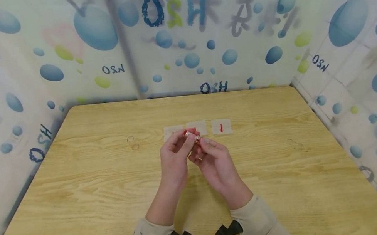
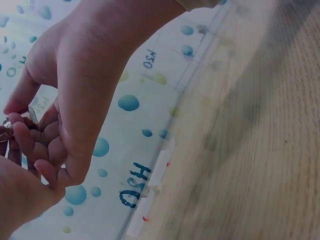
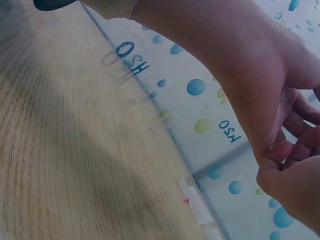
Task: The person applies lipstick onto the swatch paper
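In the head view, both hands meet over the middle of the table around a small lipstick [image 1: 197, 139] with a shiny metallic tube and a red tip. My left hand [image 1: 174, 161] pinches it between thumb and fingers. From the other side, the thumb and fingers of my right hand [image 1: 219, 164] pinch its metallic end. The left wrist view shows the shiny tube [image 2: 31, 116] at the fingertips, partly covered by them. Fingers hide the lipstick in the right wrist view, where the right hand [image 3: 260, 70] curls inward toward the left.
Pale paper squares lie in a row just beyond the hands; the right square [image 1: 227, 129] bears a red stroke [image 1: 221, 128]. The middle square [image 1: 201, 125] and left square [image 1: 169, 130] are partly covered by the hands. A patterned curtain [image 1: 176, 68] surrounds the wooden table [image 1: 95, 190].
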### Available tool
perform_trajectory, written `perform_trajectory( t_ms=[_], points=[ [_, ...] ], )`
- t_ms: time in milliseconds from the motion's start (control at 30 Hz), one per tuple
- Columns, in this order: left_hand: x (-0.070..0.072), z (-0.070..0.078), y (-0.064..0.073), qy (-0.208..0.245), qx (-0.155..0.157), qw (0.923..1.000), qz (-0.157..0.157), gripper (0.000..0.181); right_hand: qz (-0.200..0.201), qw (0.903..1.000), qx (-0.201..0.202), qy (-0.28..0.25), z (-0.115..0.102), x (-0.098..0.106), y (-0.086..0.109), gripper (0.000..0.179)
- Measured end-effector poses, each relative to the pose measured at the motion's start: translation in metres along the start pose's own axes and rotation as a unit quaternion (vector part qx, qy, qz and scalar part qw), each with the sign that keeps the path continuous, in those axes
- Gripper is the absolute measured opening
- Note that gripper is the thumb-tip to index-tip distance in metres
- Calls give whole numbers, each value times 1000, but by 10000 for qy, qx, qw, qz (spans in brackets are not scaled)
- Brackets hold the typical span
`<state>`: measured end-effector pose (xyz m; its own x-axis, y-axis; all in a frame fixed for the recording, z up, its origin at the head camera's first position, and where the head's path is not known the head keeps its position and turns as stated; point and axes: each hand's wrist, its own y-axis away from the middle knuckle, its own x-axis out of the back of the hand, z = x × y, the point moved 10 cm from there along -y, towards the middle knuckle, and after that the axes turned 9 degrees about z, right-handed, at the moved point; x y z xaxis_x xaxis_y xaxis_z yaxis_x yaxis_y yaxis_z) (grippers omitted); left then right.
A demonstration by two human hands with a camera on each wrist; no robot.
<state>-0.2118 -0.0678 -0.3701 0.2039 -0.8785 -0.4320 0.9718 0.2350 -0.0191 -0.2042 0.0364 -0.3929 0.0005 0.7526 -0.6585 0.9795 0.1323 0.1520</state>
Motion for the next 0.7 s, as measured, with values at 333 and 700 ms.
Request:
perform_trajectory(
  t_ms=[333,700],
  points=[
    [3,4,-1,78,-96,9994,315,26,115,9997,122,185,2,-2,-1,39],
    [7,4,-1,209,-100,9982,556,33,269,9981,360,429,2,-1,-1,36]
  ],
)
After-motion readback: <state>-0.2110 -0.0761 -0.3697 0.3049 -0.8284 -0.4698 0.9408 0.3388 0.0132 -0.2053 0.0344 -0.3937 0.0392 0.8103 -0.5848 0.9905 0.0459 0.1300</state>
